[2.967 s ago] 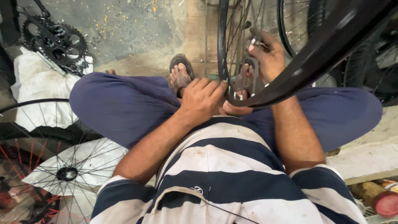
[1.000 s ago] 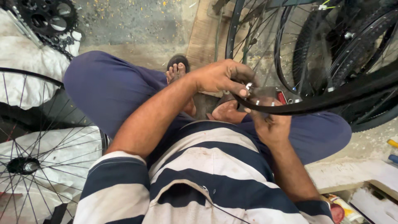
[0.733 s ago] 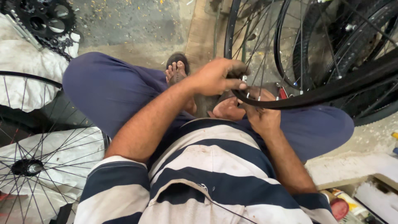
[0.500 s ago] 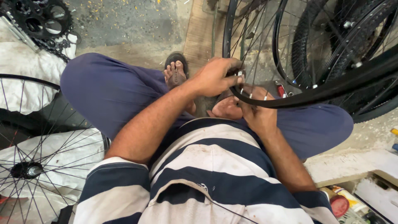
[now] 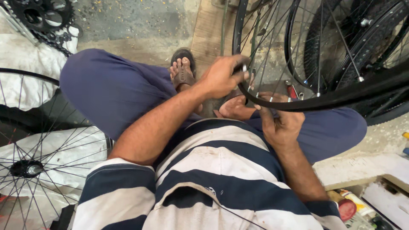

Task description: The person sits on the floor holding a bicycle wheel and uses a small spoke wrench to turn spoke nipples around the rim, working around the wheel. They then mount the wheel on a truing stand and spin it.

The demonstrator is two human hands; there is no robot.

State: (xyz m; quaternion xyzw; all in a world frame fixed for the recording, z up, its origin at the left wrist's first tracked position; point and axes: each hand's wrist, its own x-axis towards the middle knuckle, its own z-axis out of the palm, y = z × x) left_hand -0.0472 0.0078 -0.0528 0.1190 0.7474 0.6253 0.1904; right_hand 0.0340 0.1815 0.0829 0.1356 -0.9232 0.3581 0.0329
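I sit cross-legged in dark blue trousers with a black bicycle wheel rim (image 5: 341,96) held over my lap. My left hand (image 5: 223,76) grips the rim's near-left edge from above, fingers wrapped around it by a silver spoke end. My right hand (image 5: 281,123) holds the rim from below, fingers curled up against its underside. Thin metal spokes (image 5: 272,51) fan out from the rim away from me. What my right fingers pinch, if anything besides the rim, is hidden.
A spoked wheel (image 5: 30,166) lies on white cloth at my left. Chainrings (image 5: 42,17) rest at the top left on concrete. More black wheels and tyres (image 5: 353,38) stand at the top right. A red-handled tool (image 5: 292,91) lies beyond my knee; containers (image 5: 353,208) sit at the bottom right.
My right hand has dropped from the spokes up high to the rim's underside near my lap. My left hand has moved up onto the rim's near edge; the rim has swung slightly.
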